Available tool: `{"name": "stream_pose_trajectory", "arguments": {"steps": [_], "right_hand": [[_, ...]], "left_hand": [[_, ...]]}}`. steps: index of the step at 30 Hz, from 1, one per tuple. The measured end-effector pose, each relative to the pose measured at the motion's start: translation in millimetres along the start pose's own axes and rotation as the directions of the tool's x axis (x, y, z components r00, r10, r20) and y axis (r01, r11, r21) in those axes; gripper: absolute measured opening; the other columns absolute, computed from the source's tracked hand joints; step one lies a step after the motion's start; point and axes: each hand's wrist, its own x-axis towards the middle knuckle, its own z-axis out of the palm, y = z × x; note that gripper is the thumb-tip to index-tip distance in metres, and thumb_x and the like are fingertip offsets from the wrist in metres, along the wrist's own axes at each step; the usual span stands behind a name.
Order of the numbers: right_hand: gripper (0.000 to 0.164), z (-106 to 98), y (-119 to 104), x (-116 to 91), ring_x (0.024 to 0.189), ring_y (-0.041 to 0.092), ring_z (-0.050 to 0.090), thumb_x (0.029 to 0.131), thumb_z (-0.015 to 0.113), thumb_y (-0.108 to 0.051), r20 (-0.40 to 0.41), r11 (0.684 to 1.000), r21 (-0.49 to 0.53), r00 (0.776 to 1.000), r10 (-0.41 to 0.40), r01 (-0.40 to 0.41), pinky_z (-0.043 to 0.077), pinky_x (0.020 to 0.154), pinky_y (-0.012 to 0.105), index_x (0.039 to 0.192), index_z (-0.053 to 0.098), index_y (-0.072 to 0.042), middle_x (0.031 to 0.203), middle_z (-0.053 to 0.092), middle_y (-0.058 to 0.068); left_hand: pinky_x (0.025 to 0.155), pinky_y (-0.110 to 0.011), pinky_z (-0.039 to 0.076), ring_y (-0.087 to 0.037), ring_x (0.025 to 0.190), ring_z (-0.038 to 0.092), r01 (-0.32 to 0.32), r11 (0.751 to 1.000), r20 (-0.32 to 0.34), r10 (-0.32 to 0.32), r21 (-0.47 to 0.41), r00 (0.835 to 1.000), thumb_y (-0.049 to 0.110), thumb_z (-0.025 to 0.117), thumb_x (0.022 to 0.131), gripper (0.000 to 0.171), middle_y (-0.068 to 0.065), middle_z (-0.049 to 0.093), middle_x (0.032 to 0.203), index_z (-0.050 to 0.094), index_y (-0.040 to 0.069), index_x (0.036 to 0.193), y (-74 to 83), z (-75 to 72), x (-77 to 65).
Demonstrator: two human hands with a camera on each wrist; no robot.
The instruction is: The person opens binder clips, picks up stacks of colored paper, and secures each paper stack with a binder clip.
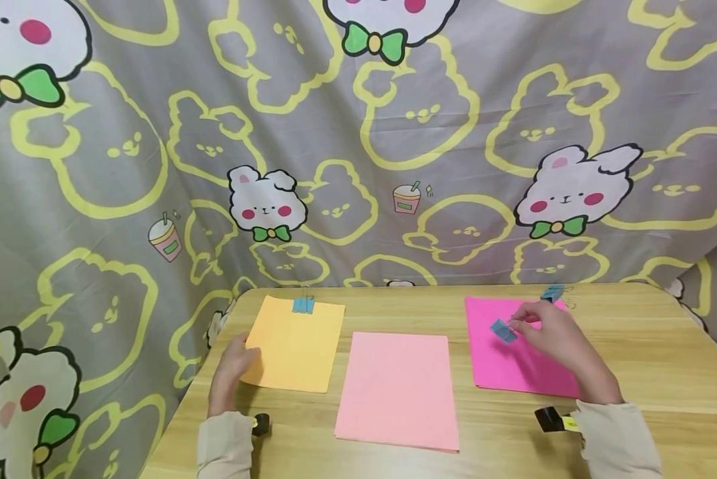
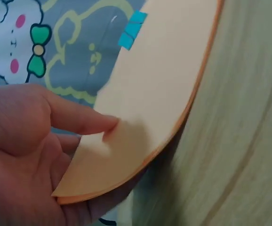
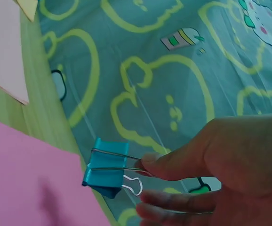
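My left hand grips the left edge of a stack of yellow-orange paper, thumb on top and fingers underneath; in the left wrist view the stack bends up. A blue binder clip sits on that stack's far edge. Over a magenta paper stack, my right hand pinches a blue binder clip by its wire handle. Another blue clip is at the far right edge of the magenta stack. In the right wrist view, wire handles reach from the teal clip to my thumb.
Between the two stacks lies a light pink paper stack, nearer the front of the wooden table. A grey curtain with cartoon rabbits hangs behind the table. Black wrist devices stick out beside the sleeves.
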Motion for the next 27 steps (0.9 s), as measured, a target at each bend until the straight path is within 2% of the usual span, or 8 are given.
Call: {"name": "stream_pose_trajectory", "arguments": {"steps": [3,7,12,17,19,21,24,27], "right_hand": [[0.006,-5,6,-4,0.104,0.05,0.064,0.095,0.072,-0.01,-0.004,1.0,-0.002,1.0,0.006,-0.006,0.051,0.084,0.062,0.09,0.071,-0.006,0.096,0.072,0.013],[0.007,-12,11,-8,0.1,0.047,0.066,0.096,0.071,-0.011,-0.017,0.999,-0.008,0.999,0.036,-0.036,0.053,0.083,0.06,0.09,0.071,-0.007,0.094,0.071,0.012],[0.009,-19,18,-13,0.104,0.053,0.064,0.097,0.071,-0.014,-0.026,0.998,0.01,0.998,0.064,-0.063,0.053,0.083,0.062,0.094,0.072,-0.006,0.1,0.07,0.018],[0.014,-24,25,-18,0.107,0.053,0.063,0.096,0.073,-0.014,0.002,0.995,0.043,0.996,0.089,-0.089,0.052,0.086,0.062,0.102,0.072,-0.002,0.104,0.071,0.019],[0.016,-25,27,-20,0.105,0.05,0.064,0.093,0.074,-0.01,0.018,0.996,0.045,0.996,0.082,-0.082,0.054,0.084,0.058,0.106,0.071,0.0,0.104,0.071,0.018],[0.022,-26,30,-21,0.103,0.046,0.065,0.091,0.076,-0.007,0.038,0.997,0.037,0.997,0.068,-0.069,0.056,0.081,0.05,0.11,0.07,0.002,0.104,0.071,0.017],[0.031,-26,34,-21,0.1,0.041,0.066,0.086,0.078,-0.003,0.066,0.999,0.012,0.997,0.034,-0.035,0.055,0.076,0.035,0.114,0.068,0.005,0.105,0.07,0.016],[0.039,-25,36,-20,0.099,0.04,0.065,0.083,0.079,0.0,0.083,1.0,-0.006,0.996,0.021,-0.02,0.054,0.074,0.031,0.118,0.065,0.009,0.104,0.069,0.018]], "left_hand": [[0.073,-0.042,0.045,-0.036,0.089,0.051,0.009,0.992,-0.01,-0.007,0.123,1.0,0.004,0.044,0.09,0.048,-0.031,0.058,0.112,0.048,-0.019,0.131,1.0,-2.0,-2.2],[0.078,-0.051,0.048,-0.04,0.088,0.052,0.019,0.969,-0.015,-0.016,0.247,1.0,0.008,0.048,0.091,0.045,-0.034,0.056,0.109,0.044,-0.022,0.124,1.5,-3.3,-5.0],[0.077,-0.051,0.047,-0.04,0.087,0.052,0.039,0.964,-0.03,-0.032,0.263,0.999,0.005,0.053,0.084,0.046,-0.032,0.055,0.102,0.043,-0.019,0.122,4.2,0.1,-7.5],[0.08,-0.053,0.05,-0.042,0.088,0.057,-0.001,0.953,-0.039,0.014,0.304,0.999,0.002,0.058,0.08,0.049,-0.034,0.06,0.104,0.048,-0.021,0.122,3.9,2.8,-5.4],[0.079,-0.052,0.05,-0.041,0.086,0.056,-0.014,0.945,-0.038,0.028,0.328,0.999,0.002,0.058,0.079,0.048,-0.033,0.061,0.102,0.05,-0.021,0.12,5.3,3.5,-5.6],[0.076,-0.052,0.05,-0.04,0.084,0.055,-0.007,0.933,-0.046,0.025,0.359,0.999,0.002,0.058,0.077,0.045,-0.032,0.061,0.1,0.052,-0.02,0.117,7.5,4.4,-5.5],[0.073,-0.053,0.049,-0.045,0.089,0.055,0.036,0.922,-0.057,-0.015,0.385,0.998,0.004,0.058,0.079,0.045,-0.034,0.059,0.105,0.054,-0.016,0.119,12.4,4.8,-8.0],[0.072,-0.056,0.048,-0.053,0.098,0.054,0.085,0.917,-0.068,-0.064,0.389,0.996,0.005,0.058,0.081,0.045,-0.037,0.056,0.113,0.054,-0.012,0.122,15.5,5.1,-9.9]]}}
